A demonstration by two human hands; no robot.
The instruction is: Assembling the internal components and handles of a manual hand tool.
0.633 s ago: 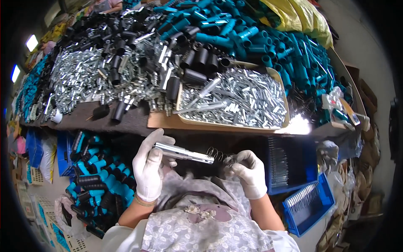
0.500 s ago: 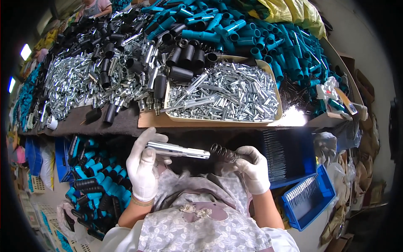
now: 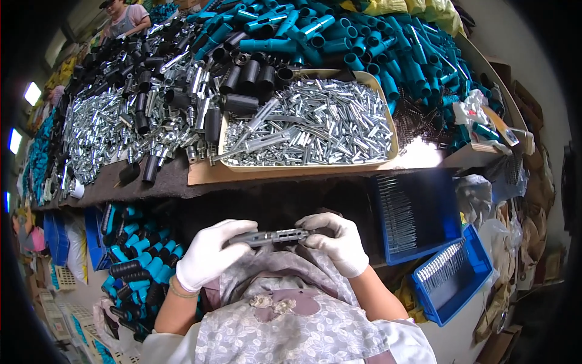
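Note:
Both my hands wear white gloves and hold one grey metal rod level in front of my chest. My left hand grips its left end and my right hand pinches its right end. The rod has slots or notches along its length. Straight ahead on the bench stands a beige tray heaped with small shiny metal pins and a few longer rods.
Piles of teal plastic handles, black tubes and loose metal parts cover the bench. Blue bins with thin pins stand at my right; a blue crate of teal-and-black handles at my left. Another person is at the far end.
The rod has come down closer to my chest. My right hand has closed onto its right end, and the dark spring seen there earlier is out of sight.

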